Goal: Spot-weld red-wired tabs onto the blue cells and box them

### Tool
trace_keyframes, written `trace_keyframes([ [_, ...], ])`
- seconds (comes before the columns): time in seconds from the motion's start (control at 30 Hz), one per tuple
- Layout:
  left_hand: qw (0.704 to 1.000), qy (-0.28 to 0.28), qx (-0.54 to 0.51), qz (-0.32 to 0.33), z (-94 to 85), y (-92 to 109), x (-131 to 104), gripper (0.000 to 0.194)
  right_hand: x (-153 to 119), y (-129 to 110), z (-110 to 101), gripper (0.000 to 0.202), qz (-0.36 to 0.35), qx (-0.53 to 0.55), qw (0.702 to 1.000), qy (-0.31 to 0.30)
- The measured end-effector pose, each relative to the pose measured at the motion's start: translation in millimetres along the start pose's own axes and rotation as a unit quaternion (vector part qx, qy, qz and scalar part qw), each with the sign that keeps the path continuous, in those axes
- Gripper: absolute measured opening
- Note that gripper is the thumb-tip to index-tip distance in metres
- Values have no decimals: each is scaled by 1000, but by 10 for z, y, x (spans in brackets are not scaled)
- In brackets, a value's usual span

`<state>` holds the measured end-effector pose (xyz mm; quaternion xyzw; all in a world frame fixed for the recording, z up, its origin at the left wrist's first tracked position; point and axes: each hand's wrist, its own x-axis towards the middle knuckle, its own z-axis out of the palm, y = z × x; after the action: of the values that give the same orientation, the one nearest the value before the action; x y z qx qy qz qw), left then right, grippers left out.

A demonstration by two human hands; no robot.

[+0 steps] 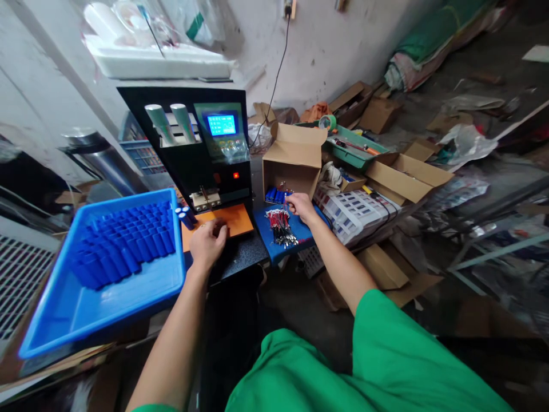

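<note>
Over an orange board (240, 223), my left hand (206, 243) has its fingers curled inward; whatever they may hold is hidden. Blue cylindrical battery cells (186, 220) stand just left of it. The spot welder (203, 131), with two metal cylinders and a lit screen, rises behind the board. My right hand (302, 208) is closed in a pinch at the front of a cardboard box (292, 174); I cannot make out what its fingertips hold. Several blue cells (275, 195) lie inside that box. Beneath the hand, a bundle of red and black wires (281, 228) lies on a blue surface (268, 247).
A blue tray (128, 312) with rows of blue cells stands at the left. Behind it is a metal flask (105, 163). To the right are a white plastic basket (355, 214), a green tray (354, 150) and open cartons (403, 180). A cable (279, 71) hangs down the wall.
</note>
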<state>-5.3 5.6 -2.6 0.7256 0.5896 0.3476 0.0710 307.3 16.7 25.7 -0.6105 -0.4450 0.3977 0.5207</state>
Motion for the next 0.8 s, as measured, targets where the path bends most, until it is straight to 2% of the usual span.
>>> trace_keyframes([
  [0.1, 1000, -3, 9, -4, -7, 8, 4, 36, 32, 57, -50, 29, 25, -156, 986, -58],
  [0.2, 1000, -7, 5, -6, -13, 13, 6, 36, 67, 124, -105, 29, 1, -243, 968, -62],
  [0.27, 1000, -9, -1, -9, -15, 18, 6, 36, 71, 146, -132, 26, -23, -230, 972, -49],
  [0.4, 1000, -8, -4, -9, -21, 36, 8, 36, 32, 122, -147, 23, -66, -127, 988, -58],
  [0.63, 999, -4, -32, -31, -45, 48, 26, 36, -75, 9, -30, 36, -119, -10, 988, -96],
  [0.73, 994, 13, -103, -37, -35, 160, -26, 37, -129, -41, 75, 36, -126, 10, 987, -101],
  [0.8, 986, 15, -166, -11, 0, 311, -95, 39, -165, -67, 155, 37, -113, 30, 987, -108],
])
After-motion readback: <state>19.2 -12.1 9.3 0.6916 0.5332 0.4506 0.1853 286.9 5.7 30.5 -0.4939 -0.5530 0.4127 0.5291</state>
